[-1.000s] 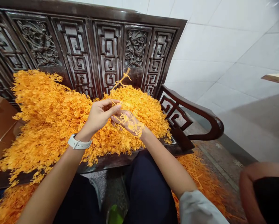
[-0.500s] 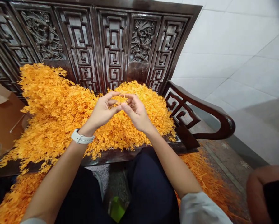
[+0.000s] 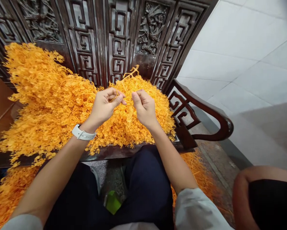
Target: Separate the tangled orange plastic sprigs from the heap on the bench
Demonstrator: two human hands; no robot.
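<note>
Between thumb and fingers, my left hand (image 3: pixel 106 103) pinches an orange stringy piece (image 3: pixel 131 74), whose branched end sticks up above both hands. My right hand (image 3: pixel 144 105) is closed just to the right, a small gap from the left fingertips. Whatever its fingertips hold is too small to make out. Both hands are over a large heap of orange stringy pieces (image 3: pixel 54 105) on a dark wooden bench (image 3: pixel 114 152). A pale watch is on my left wrist.
The bench has a carved back (image 3: pixel 119 41) and a curved armrest (image 3: pixel 211 111) at right. A cardboard box (image 3: pixel 0 108) stands at left. More orange strands lie on the floor. Another person's arm (image 3: pixel 241 188) shows at lower right. A green object (image 3: pixel 113 202) is between my legs.
My hands have moved apart from touching, and the right fingers have closed. The orange piece now sticks up above them. The view has shifted slightly.
</note>
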